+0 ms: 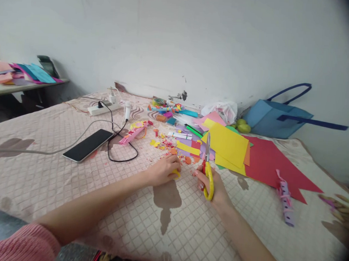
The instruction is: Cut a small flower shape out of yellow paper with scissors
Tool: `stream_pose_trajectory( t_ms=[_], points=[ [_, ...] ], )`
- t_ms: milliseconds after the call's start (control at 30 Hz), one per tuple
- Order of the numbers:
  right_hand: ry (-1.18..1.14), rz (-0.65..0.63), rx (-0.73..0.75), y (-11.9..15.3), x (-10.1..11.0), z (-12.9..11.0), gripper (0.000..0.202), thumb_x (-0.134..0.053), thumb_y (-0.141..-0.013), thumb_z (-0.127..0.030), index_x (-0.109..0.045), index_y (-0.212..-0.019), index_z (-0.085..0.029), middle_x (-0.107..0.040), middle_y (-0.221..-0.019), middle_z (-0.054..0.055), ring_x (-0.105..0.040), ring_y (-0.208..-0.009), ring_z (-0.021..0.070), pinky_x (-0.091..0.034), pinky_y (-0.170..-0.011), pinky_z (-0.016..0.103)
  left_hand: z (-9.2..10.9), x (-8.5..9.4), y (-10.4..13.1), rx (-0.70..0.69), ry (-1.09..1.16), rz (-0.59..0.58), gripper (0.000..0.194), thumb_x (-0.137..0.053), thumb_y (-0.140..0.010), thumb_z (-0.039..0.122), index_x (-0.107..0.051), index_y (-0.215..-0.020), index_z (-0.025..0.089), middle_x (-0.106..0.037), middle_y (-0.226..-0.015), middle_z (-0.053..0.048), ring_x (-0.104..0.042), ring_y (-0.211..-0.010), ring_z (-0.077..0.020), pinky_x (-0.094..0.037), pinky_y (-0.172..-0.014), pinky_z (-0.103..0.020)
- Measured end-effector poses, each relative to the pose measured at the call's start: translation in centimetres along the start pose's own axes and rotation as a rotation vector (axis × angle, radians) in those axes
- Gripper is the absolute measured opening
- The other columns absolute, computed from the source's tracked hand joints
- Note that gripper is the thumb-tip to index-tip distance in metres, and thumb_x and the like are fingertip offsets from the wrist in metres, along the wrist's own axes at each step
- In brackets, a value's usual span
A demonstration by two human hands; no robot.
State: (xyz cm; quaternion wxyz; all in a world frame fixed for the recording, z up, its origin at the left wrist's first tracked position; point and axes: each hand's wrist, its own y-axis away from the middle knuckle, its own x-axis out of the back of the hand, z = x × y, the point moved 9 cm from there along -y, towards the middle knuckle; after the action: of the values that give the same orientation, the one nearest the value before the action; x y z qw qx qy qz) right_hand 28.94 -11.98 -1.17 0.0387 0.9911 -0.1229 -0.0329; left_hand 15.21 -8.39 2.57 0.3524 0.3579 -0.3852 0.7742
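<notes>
In the middle of the table, my left hand [164, 169] is closed on a small piece of yellow paper [175, 173], most of it hidden under the fingers. My right hand [215, 189] holds a pair of scissors [208, 175] with yellow and red handles, their blades pointing up and away from me and seemingly together. Just beyond the hands lie many colored paper scraps [162, 143] and a yellow paper strip [188, 148]. Yellow paper sheets [228, 145] are stacked past the scissors, beside a large red sheet [274, 161].
A phone [88, 144] lies at left, near a power strip [104, 108] and cables. A pink paper craft [135, 133] is left of the scraps. At right are a purple rolled paper piece [287, 202] and a blue bag [277, 117]. A green marker [193, 130] lies behind the strip.
</notes>
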Motion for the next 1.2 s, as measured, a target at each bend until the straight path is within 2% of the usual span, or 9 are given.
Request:
stream_pose_trajectory(
  t_ms=[100,300,500,600,700,833,967,1067,1200],
  points=[
    [0.025,0.003,0.007,0.0,0.1,0.0,0.029,-0.073,-0.064,-0.037,-0.052,-0.072,-0.02,-0.06,-0.062,-0.003,-0.039,-0.038,0.0052,-0.032,-0.037,0.02,-0.5,0.2,-0.1,0.014,0.003,0.016,0.007,-0.055,-0.077,0.012,-0.058,-0.081,0.017,-0.056,-0.094,-0.008,-0.052,-0.093,-0.0194,-0.042,-0.083,-0.031],
    [0.061,0.011,0.011,0.1,0.3,0.2,0.026,-0.071,-0.066,-0.035,-0.052,-0.076,-0.021,-0.06,-0.06,-0.004,-0.039,-0.038,0.0067,-0.031,-0.036,0.021,-1.0,0.2,-0.2,0.035,0.089,-0.004,0.009,-0.05,-0.077,0.01,-0.056,-0.074,0.016,-0.058,-0.083,-0.006,-0.053,-0.082,-0.0165,-0.043,-0.076,-0.028],
    [0.087,-0.002,0.024,0.3,0.0,0.2,0.027,-0.071,-0.067,-0.039,-0.052,-0.074,-0.021,-0.056,-0.06,-0.004,-0.039,-0.04,0.0068,-0.034,-0.038,0.021,-2.1,1.2,0.2,0.266,0.293,0.046,0.008,-0.05,-0.079,0.017,-0.058,-0.077,0.017,-0.062,-0.075,-0.002,-0.055,-0.068,-0.0125,-0.043,-0.064,-0.024],
    [0.098,-0.016,0.034,0.5,-0.6,-0.1,0.03,-0.074,-0.063,-0.039,-0.052,-0.073,-0.022,-0.052,-0.057,-0.006,-0.039,-0.04,0.0076,-0.033,-0.038,0.022,-1.8,1.1,0.3,0.305,0.434,0.078,0.011,-0.052,-0.081,0.025,-0.058,-0.077,0.016,-0.064,-0.076,-0.003,-0.057,-0.067,-0.0124,-0.044,-0.062,-0.024],
    [0.125,-0.032,0.056,1.0,-1.4,-0.8,0.031,-0.077,-0.059,-0.036,-0.052,-0.071,-0.022,-0.048,-0.053,-0.008,-0.037,-0.04,0.0083,-0.031,-0.039,0.023,-1.5,0.7,0.3,0.311,0.519,0.108,0.014,-0.055,-0.081,0.028,-0.058,-0.077,0.016,-0.065,-0.079,-0.005,-0.058,-0.07,-0.0131,-0.046,-0.063,-0.025],
    [0.174,-0.039,0.081,1.5,-2.4,-1.4,0.027,-0.074,-0.061,-0.032,-0.052,-0.073,-0.023,-0.045,-0.051,-0.008,-0.037,-0.041,0.0093,-0.027,-0.04,0.023,-1.3,0.0,0.4,0.355,0.6,0.131,0.015,-0.058,-0.079,0.031,-0.059,-0.078,0.016,-0.064,-0.077,-0.004,-0.059,-0.07,-0.0128,-0.047,-0.065,-0.025],
    [0.185,0.003,0.131,1.5,-2.2,-1.5,0.023,-0.07,-0.064,-0.032,-0.051,-0.073,-0.022,-0.05,-0.058,-0.005,-0.041,-0.046,0.01,-0.029,-0.042,0.023,-1.5,-0.9,0.7,0.433,0.839,0.173,0.025,-0.067,-0.073,0.036,-0.058,-0.086,0.016,-0.064,-0.081,-0.004,-0.06,-0.071,-0.0125,-0.048,-0.063,-0.024],
    [0.163,0.015,0.136,1.4,-1.8,-1.3,0.024,-0.07,-0.064,-0.033,-0.05,-0.072,-0.022,-0.05,-0.06,-0.005,-0.041,-0.047,0.0098,-0.032,-0.043,0.023,-1.3,-2.4,1.0,0.522,1.007,0.104,0.032,-0.073,-0.066,0.037,-0.057,-0.083,0.016,-0.064,-0.077,-0.003,-0.058,-0.062,-0.0098,-0.045,-0.055,-0.021],
    [0.126,-0.01,0.1,1.4,-1.8,-1.0,0.025,-0.071,-0.064,-0.034,-0.051,-0.072,-0.022,-0.049,-0.062,-0.005,-0.041,-0.047,0.0094,-0.033,-0.044,0.023,-1.0,-2.9,1.4,0.588,1.028,0.06,0.027,-0.071,-0.067,0.037,-0.055,-0.069,0.015,-0.059,-0.058,0.001,-0.052,-0.051,-0.0078,-0.041,-0.049,-0.02]
  ],
)
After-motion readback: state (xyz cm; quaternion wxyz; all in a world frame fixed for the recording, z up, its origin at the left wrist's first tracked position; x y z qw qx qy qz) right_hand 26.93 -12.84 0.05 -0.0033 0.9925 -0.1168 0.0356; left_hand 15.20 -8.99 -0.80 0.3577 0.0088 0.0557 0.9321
